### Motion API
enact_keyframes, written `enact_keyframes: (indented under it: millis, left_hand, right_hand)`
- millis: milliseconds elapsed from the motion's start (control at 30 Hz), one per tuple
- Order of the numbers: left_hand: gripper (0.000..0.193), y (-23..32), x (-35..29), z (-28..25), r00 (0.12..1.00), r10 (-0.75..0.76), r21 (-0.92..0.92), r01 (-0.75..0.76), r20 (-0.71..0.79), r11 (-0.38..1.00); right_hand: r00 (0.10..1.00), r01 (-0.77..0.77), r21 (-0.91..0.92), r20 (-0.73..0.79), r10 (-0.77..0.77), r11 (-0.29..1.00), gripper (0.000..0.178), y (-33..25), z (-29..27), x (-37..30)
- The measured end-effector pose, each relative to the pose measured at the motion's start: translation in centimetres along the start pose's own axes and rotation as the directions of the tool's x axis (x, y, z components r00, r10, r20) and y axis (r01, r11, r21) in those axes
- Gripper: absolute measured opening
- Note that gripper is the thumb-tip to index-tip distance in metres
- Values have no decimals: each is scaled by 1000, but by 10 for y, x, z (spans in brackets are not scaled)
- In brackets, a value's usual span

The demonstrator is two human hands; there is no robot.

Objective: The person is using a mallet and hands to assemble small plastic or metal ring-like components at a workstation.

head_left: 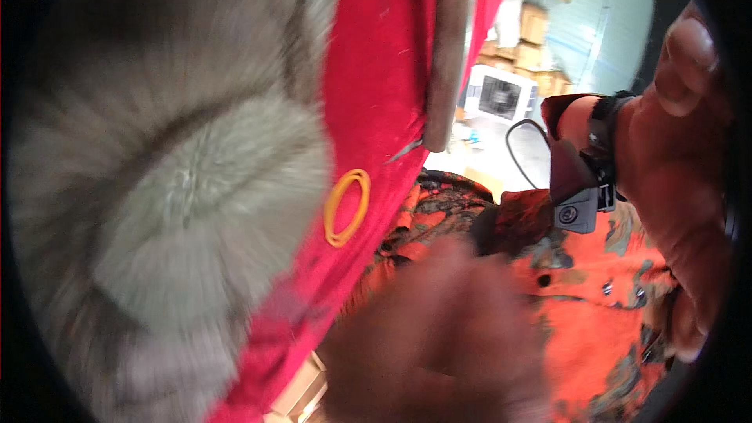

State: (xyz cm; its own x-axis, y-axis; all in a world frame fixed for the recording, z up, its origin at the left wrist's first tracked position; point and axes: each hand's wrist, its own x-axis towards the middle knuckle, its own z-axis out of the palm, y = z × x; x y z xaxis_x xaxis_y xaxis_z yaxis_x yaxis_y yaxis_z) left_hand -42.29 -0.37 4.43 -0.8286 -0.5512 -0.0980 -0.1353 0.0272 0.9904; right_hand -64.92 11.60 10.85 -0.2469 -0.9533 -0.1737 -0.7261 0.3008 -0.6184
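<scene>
My right hand (677, 157) is very close at the right rim. Its fingers curl past the picture's edge, around something I cannot make out. On that wrist sits a dark strap (605, 137) with a small grey camera-like device (576, 215) and a thin black cable loop (523, 145). My left hand (446, 337) is a smear of motion at the lower middle, its fingers not readable. Behind both hands is an orange camouflage jacket (587, 329). A yellow-orange ring-shaped band (347, 207) lies on the red cloth (376, 63), apart from both hands.
The view is tilted. A blurred grey-brown surface with a pale green rounded patch (211, 204) fills the left. A brownish bar (452, 55) runs along the cloth's edge. Beyond are a white box-shaped unit with a dark grille (499, 96) and stacked cardboard boxes (540, 27).
</scene>
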Motion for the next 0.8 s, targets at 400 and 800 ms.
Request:
enact_keyframes:
  millis: [400,800]
  left_hand:
    - [2,-88,-19,-12,985,115,411,-52,-129,910]
    - [102,181,122,188,618,-19,-214,-301,-786,-930]
  right_hand:
    - [929,-86,-242,331,165,966,30,-18,71,56]
    - [729,-601,65,452,514,796,28,-4,20,27]
